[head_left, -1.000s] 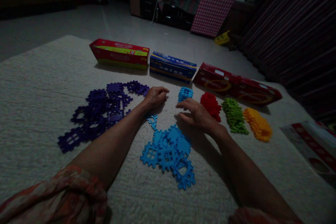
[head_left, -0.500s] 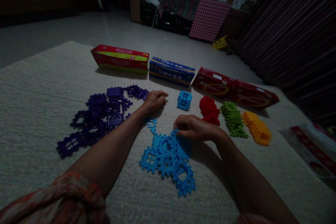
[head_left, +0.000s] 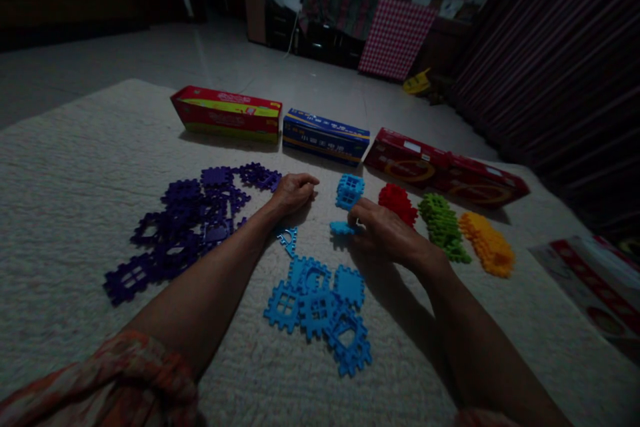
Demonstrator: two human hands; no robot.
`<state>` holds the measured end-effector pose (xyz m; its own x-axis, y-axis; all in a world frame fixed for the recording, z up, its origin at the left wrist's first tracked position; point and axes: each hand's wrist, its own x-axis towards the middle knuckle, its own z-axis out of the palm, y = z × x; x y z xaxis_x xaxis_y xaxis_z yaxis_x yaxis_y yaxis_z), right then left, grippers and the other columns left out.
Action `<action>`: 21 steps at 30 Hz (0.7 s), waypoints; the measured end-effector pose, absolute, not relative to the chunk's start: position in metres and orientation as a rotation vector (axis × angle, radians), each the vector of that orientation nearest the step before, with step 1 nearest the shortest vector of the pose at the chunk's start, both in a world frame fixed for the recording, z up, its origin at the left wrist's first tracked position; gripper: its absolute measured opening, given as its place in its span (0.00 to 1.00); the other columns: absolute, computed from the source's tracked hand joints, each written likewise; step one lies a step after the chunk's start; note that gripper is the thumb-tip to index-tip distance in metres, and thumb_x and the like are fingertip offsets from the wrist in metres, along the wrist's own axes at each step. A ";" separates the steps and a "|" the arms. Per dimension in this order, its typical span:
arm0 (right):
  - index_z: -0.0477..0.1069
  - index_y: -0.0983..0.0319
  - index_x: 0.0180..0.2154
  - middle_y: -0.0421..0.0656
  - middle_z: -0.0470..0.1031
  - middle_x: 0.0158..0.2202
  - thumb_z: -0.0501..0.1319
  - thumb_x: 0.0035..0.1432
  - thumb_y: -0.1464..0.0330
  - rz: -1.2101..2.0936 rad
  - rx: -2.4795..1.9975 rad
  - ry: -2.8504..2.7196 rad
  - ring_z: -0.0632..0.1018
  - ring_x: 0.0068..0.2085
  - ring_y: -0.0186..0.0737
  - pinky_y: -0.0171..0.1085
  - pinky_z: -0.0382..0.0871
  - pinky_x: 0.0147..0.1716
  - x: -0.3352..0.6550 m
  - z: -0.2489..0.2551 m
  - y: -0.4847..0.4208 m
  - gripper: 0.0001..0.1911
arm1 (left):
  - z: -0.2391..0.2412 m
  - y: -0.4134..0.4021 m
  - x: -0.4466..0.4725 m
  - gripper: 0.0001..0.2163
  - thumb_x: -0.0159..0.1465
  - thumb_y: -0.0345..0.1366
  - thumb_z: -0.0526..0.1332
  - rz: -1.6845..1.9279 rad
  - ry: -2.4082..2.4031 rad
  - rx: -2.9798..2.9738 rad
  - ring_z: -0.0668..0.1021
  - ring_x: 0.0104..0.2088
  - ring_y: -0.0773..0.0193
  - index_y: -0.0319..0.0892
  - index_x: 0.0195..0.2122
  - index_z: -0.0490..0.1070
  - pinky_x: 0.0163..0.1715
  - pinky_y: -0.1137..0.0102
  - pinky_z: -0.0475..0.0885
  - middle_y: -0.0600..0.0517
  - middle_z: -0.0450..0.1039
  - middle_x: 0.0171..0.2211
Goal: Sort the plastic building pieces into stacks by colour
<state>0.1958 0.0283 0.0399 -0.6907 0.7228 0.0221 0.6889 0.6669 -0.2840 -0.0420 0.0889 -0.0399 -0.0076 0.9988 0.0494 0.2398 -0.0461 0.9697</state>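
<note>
My right hand pinches a light blue interlocking plastic tile, lifted and seen nearly edge-on. Just beyond it stands a small stack of light blue tiles. Closer to me lies a loose cluster of light blue tiles, some with window openings. My left hand rests on the mat with its fingers curled in, and nothing shows in them. Beside its wrist is a light blue triangular piece. A spread of dark purple tiles lies left of that forearm, partly hidden by it.
Red tiles, green tiles and orange tiles stand in stacked rows to the right. Along the back are a red and yellow box, a blue box and dark red boxes. All rest on a pale quilted mat.
My right hand has lifted a light blue tile from the cluster and carried it away from me toward the small blue stack. My left hand stays where it was.
</note>
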 end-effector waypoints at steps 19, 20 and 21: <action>0.69 0.58 0.40 0.45 0.72 0.43 0.69 0.53 0.75 0.504 -1.150 -2.827 0.74 0.42 0.43 0.41 0.72 0.40 0.187 0.045 0.020 0.14 | -0.044 0.092 -0.043 0.14 0.59 0.29 0.57 1.129 1.390 1.454 0.77 0.26 0.67 0.42 0.41 0.81 0.32 0.73 0.72 0.54 0.78 0.24; 0.69 0.58 0.40 0.45 0.72 0.44 0.69 0.54 0.74 0.466 -1.125 -2.798 0.74 0.43 0.43 0.41 0.72 0.41 0.186 0.046 0.022 0.14 | -0.043 0.092 -0.043 0.14 0.59 0.29 0.57 1.129 1.387 1.457 0.77 0.26 0.67 0.42 0.40 0.81 0.32 0.73 0.72 0.53 0.78 0.24; 0.69 0.58 0.41 0.46 0.71 0.45 0.68 0.54 0.74 0.407 -1.103 -2.758 0.74 0.45 0.45 0.42 0.72 0.43 0.186 0.045 0.024 0.14 | -0.042 0.091 -0.043 0.14 0.59 0.29 0.57 1.127 1.387 1.457 0.77 0.26 0.67 0.42 0.40 0.81 0.31 0.73 0.72 0.53 0.78 0.24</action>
<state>0.1860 0.0241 0.0452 -0.7204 0.6928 0.0321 0.6540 0.6940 -0.3012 -0.0429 0.0910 -0.0422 -0.0035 0.9976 0.0697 0.2722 -0.0661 0.9600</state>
